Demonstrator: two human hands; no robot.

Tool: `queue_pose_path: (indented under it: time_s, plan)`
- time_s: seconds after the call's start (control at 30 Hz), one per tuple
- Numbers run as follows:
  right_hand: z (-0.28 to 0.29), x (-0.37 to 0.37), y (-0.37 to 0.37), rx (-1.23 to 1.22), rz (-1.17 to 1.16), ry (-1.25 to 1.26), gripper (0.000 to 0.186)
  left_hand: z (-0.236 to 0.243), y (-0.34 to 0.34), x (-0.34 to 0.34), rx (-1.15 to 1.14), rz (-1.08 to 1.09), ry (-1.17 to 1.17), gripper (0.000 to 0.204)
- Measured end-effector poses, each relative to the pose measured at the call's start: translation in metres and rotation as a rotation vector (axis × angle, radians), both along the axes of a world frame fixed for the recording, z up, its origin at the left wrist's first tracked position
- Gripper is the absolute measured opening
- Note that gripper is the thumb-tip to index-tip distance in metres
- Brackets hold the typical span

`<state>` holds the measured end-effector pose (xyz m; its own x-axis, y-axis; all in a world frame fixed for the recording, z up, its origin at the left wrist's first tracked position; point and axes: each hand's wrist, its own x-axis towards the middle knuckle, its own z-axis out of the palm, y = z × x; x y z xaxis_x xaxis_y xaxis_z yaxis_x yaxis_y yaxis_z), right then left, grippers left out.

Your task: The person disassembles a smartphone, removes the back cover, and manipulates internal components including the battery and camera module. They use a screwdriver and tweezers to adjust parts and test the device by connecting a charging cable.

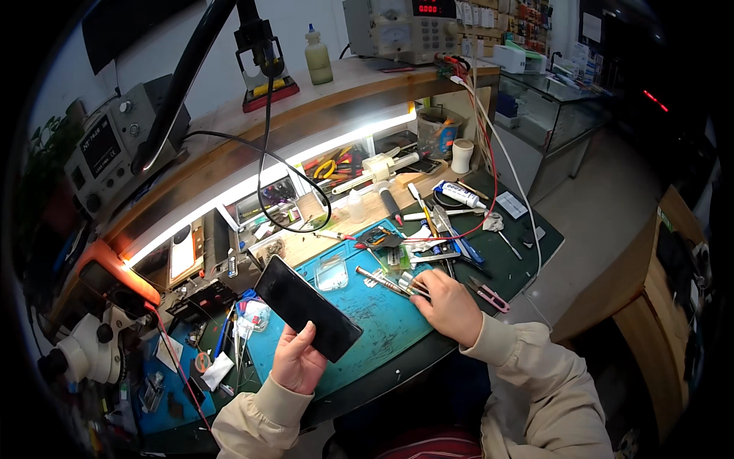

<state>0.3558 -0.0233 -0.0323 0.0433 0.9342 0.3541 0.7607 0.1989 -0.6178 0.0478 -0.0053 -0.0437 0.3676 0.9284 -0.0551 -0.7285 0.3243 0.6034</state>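
Observation:
My left hand (298, 356) grips a black smartphone (307, 306) by its lower part, thumb on the dark face, tilted above the blue mat (359, 336). My right hand (442, 304) is over the right side of the mat, fingers curled onto a small silver tool (414, 283) whose exact kind I cannot make out. Pen-like screwdrivers (376, 280) lie just left of those fingers. Behind them are a clear plastic tray (332, 275), a pile of hand tools (451, 243) and a white tube (459, 196). Pink-handled scissors (493, 298) lie right of my right hand.
A white microscope (99, 350) and orange meter (115, 277) stand at left. A lamp arm (183, 69) and cables hang over the bench. A power supply (386, 27) sits on the back shelf (336, 92). A wooden cabinet (642, 291) is at right.

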Motion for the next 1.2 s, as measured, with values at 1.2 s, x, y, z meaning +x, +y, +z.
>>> queue_pose_path:
  time_s: [1.2]
  plan:
    - [0.006,-0.091,-0.039,-0.408,0.351,1.085,0.022,0.006,-0.008,0.002,0.061,0.116,0.04,0.034]
